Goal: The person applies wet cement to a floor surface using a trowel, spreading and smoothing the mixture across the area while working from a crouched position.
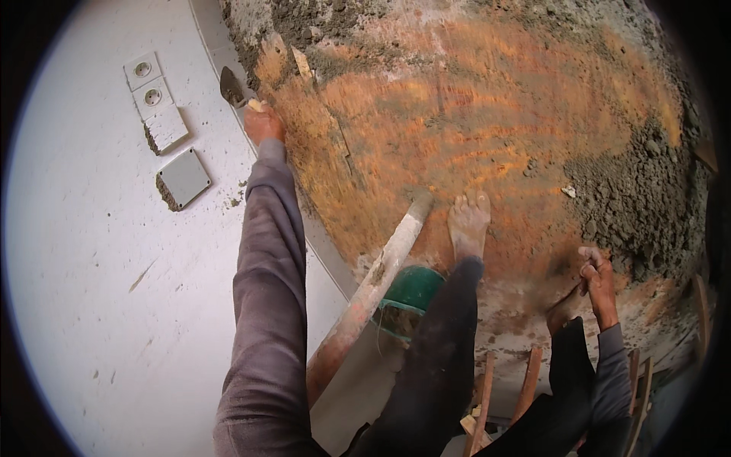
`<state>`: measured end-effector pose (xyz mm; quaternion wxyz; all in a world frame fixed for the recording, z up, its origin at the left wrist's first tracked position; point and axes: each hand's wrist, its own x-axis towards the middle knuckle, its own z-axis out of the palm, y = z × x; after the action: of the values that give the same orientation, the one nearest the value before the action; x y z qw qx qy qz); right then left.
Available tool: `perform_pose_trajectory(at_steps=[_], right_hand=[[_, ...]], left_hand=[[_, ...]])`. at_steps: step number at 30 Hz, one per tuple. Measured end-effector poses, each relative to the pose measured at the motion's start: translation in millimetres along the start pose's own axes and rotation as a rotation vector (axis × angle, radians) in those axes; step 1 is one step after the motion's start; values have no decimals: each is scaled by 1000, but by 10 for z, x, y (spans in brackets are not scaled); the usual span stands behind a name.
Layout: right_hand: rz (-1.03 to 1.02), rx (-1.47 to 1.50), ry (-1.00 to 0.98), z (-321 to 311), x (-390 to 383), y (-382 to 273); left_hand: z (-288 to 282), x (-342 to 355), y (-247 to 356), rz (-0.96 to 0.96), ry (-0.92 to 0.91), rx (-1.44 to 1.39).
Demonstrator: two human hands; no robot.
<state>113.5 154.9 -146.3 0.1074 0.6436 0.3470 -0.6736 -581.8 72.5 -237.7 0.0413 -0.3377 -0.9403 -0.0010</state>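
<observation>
My left hand (263, 122) grips a small trowel (233, 89) by its light handle, beside the edge where the white wall (91, 251) meets an orange-stained board (457, 107) smeared with mortar. My right hand (598, 278) has curled fingers just above one of my bare feet, low on the right; whether it holds anything is unclear. My other bare foot (468, 221) rests on the board near the middle. A heap of wet grey mortar (640, 206) lies to the right of it, above my right hand.
Sockets (152, 97) and a square grey cover (183, 180) are on the white wall, with mortar at their edges. A whitish pole (358, 305) slants up to the board beside a green bucket (415, 289). Several wooden slats (525, 381) show at the lower right.
</observation>
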Motion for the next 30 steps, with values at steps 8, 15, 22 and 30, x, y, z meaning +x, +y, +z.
perform_pose_trajectory(at_steps=[8,15,22,30], right_hand=[[-14,-1,-33,105,138,48],[-12,16,-52,140,148,-36],[-79,39,-87,101,225,-21],[-18,29,-37,37,196,-43]], left_hand=[[506,88,-448,-307,-208,-756],[-103,-39,79,-41,-127,-738],[8,539,-588,-54,-39,-380],[-167,361,321,-357,-332,-884]])
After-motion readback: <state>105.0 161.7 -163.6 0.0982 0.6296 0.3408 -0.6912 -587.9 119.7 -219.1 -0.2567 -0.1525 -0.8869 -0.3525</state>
